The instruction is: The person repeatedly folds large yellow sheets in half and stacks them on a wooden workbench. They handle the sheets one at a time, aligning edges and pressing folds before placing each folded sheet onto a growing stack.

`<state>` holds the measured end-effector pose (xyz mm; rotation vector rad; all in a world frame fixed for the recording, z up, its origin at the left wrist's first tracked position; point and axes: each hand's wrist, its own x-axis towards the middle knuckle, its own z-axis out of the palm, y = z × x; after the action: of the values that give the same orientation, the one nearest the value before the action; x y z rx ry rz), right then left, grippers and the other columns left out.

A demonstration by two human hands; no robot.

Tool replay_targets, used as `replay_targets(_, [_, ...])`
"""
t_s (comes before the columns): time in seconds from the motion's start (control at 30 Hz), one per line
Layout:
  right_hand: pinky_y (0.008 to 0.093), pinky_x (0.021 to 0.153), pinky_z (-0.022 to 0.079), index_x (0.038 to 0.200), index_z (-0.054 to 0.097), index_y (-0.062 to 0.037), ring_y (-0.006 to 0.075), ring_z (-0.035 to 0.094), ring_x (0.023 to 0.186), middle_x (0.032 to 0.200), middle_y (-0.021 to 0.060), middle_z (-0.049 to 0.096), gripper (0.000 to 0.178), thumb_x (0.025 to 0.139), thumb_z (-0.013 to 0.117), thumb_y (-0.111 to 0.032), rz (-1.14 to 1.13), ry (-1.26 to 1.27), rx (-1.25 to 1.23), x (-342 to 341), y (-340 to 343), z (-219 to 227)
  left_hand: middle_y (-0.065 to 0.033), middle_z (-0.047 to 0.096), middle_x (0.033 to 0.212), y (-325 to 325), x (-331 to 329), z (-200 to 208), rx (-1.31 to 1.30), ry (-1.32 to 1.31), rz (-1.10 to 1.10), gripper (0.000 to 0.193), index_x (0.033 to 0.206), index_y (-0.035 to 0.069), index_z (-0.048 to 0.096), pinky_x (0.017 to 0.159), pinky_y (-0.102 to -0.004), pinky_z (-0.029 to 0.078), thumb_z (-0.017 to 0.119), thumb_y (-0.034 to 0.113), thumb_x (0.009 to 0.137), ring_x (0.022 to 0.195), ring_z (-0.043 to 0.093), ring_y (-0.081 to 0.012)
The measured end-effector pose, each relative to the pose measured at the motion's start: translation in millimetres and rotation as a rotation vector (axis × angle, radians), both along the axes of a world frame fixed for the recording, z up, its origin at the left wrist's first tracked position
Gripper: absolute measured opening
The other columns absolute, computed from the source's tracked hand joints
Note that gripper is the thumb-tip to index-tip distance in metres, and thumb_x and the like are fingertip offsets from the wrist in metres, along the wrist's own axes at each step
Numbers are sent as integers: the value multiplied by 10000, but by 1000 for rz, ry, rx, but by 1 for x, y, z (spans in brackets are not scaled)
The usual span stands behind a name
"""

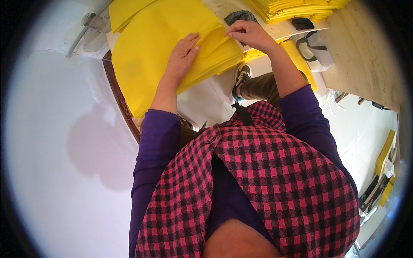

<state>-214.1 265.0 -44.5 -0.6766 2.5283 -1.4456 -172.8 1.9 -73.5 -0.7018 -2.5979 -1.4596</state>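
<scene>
A large yellow cloth piece (pixel 148 53) spreads over the table in front of me, its right part lying in loose folds. My left hand (pixel 184 56) rests palm down on it, fingers stretched out over the cloth. At the cloth's right edge, my right hand (pixel 251 36) is closed in a pinch, thumb and forefinger together on the edge of the fabric. How much cloth is between those fingertips is too small to see. Just behind the right hand lies a dark grey crumpled item (pixel 241 17).
Stacked yellow cloth pieces (pixel 292 10) lie at the far right, with a black object (pixel 302 23) beside them. A white bag with dark handles (pixel 320 53) stands by a wooden panel (pixel 365 56). A white wall (pixel 64 150) borders my left side. My shoe (pixel 243 75) is below the table's edge.
</scene>
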Motion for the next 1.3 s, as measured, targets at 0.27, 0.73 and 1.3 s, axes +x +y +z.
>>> replay_targets(0.27, [234,689,442,963,643,-36,86,534,753,803,-6,609,168,874,624,-176,-34,39,39,-1,-6,4,-119,500,1335,1,1,2,-13,5,-1,332,1200,65,581,1095,-387,247,517,232,920,1294,392,-287])
replay_targets(0.73, [246,704,448,960,639,-17,99,537,751,834,18,609,190,873,625,-186,-88,195,-8,-7,-32,28,-157,473,1351,2,3,7,-70,9,-25,529,1239,29,543,1093,-391,264,676,249,777,1297,380,-314])
replay_targets(1.3, [220,719,458,966,658,-47,66,555,773,828,-24,608,144,878,627,-156,-239,66,-192,2,-15,12,-104,466,1370,1,2,6,-18,-56,-6,430,1257,44,525,1120,-398,212,568,157,845,1315,367,-274])
